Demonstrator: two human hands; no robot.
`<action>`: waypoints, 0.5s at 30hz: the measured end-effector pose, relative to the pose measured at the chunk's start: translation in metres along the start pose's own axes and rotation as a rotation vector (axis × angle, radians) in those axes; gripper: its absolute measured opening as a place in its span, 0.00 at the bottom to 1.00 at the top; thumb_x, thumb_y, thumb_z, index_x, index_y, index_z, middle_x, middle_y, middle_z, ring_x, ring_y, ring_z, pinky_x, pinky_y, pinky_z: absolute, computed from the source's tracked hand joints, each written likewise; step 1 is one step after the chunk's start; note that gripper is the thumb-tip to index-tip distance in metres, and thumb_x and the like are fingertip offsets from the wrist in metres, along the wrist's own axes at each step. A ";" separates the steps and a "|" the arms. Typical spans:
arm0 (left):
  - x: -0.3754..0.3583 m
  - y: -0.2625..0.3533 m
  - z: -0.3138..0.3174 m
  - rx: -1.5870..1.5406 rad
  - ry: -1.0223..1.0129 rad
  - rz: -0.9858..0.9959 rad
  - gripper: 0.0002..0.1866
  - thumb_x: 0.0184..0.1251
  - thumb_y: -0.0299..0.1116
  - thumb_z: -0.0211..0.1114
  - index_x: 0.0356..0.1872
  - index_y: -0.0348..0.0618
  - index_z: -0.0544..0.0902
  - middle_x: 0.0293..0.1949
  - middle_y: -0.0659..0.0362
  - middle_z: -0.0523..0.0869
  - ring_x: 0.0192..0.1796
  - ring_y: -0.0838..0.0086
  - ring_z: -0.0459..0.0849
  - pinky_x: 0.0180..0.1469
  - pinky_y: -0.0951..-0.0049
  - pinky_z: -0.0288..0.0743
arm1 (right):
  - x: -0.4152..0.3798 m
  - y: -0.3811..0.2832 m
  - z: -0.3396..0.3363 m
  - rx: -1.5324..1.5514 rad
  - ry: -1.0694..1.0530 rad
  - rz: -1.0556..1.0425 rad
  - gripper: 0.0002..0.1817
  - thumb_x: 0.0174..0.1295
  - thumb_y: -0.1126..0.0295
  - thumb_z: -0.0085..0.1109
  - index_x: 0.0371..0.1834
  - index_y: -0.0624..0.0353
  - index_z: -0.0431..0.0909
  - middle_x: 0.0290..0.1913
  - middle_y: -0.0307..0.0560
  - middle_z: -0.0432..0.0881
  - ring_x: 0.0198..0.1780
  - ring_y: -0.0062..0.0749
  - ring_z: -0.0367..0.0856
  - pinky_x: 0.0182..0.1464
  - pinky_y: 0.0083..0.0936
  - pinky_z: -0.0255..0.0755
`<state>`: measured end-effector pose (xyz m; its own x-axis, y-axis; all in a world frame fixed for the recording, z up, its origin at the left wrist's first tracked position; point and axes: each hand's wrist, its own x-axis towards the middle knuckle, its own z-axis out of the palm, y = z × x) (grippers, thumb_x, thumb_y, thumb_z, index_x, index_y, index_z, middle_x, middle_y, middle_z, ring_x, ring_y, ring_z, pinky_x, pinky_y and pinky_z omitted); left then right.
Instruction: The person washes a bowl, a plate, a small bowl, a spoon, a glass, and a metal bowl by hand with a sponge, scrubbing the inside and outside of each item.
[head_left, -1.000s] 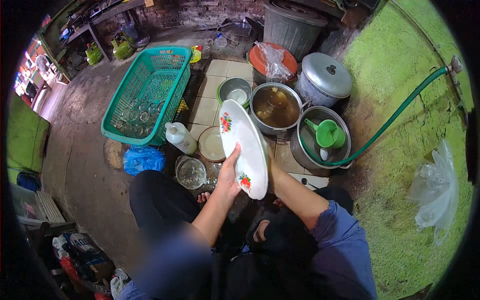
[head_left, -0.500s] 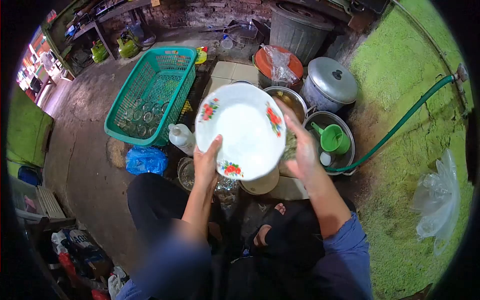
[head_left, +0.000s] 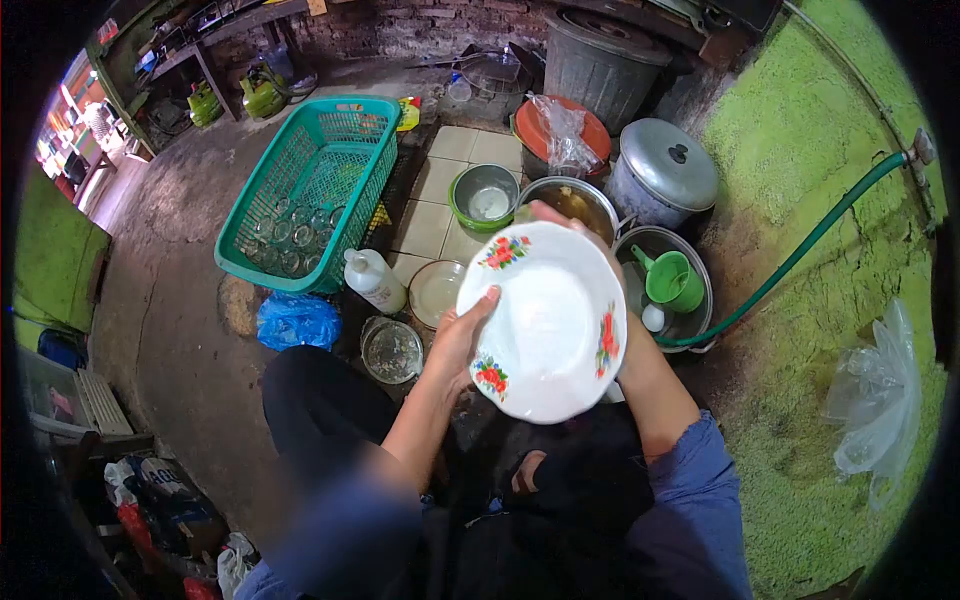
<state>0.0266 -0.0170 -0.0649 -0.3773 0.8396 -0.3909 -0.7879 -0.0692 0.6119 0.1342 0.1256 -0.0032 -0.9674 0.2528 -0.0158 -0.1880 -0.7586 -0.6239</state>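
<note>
A white plate with red flowers on its rim (head_left: 545,320) is held in front of me above my knees. My left hand (head_left: 462,338) grips its left edge, thumb on the upper face. My right hand (head_left: 575,218) is at the far right edge, mostly hidden behind the plate; only parts of its fingers show at the top. Left of the plate a glass plate (head_left: 437,292) lies on the floor, with a white bottle (head_left: 375,280) and a round clear container (head_left: 391,350) beside it.
A green basket (head_left: 230,262) with several glasses stands at the left, near a blue bag (head_left: 299,321). Beyond the plate are a small bowl (head_left: 485,197), a pot of murky liquid (head_left: 568,199), a lidded pot (head_left: 667,170) and a basin (head_left: 705,312) with a green dipper (head_left: 672,281).
The flowered plate has moved right and slightly down, and has turned. My right hand has gone from beside its right edge to mostly behind it. The small bowl and glass plate are now uncovered.
</note>
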 end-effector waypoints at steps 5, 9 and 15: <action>0.014 -0.002 -0.024 -0.078 0.033 0.160 0.19 0.68 0.33 0.64 0.57 0.34 0.76 0.49 0.52 0.85 0.47 0.67 0.86 0.49 0.65 0.83 | 0.002 0.061 -0.081 0.169 0.199 0.036 0.26 0.73 0.54 0.44 0.69 0.55 0.66 0.59 0.50 0.79 0.55 0.33 0.81 0.57 0.35 0.77; 0.014 0.009 -0.028 -0.103 0.102 0.307 0.21 0.69 0.32 0.63 0.60 0.34 0.74 0.52 0.53 0.83 0.51 0.66 0.84 0.54 0.64 0.81 | -0.007 0.060 -0.003 -0.012 0.421 -0.052 0.26 0.74 0.54 0.40 0.67 0.58 0.68 0.62 0.47 0.78 0.59 0.31 0.79 0.61 0.35 0.74; 0.015 0.006 -0.025 -0.181 0.118 0.319 0.22 0.70 0.32 0.63 0.61 0.34 0.72 0.55 0.50 0.82 0.55 0.65 0.83 0.57 0.65 0.79 | -0.004 0.039 0.020 0.055 0.233 -0.153 0.29 0.71 0.50 0.42 0.68 0.59 0.67 0.64 0.47 0.75 0.61 0.37 0.77 0.66 0.35 0.69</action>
<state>0.0041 -0.0183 -0.0844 -0.6621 0.6937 -0.2834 -0.6913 -0.4194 0.5883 0.1277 0.0830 -0.0119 -0.8632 0.4933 -0.1072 -0.3443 -0.7305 -0.5897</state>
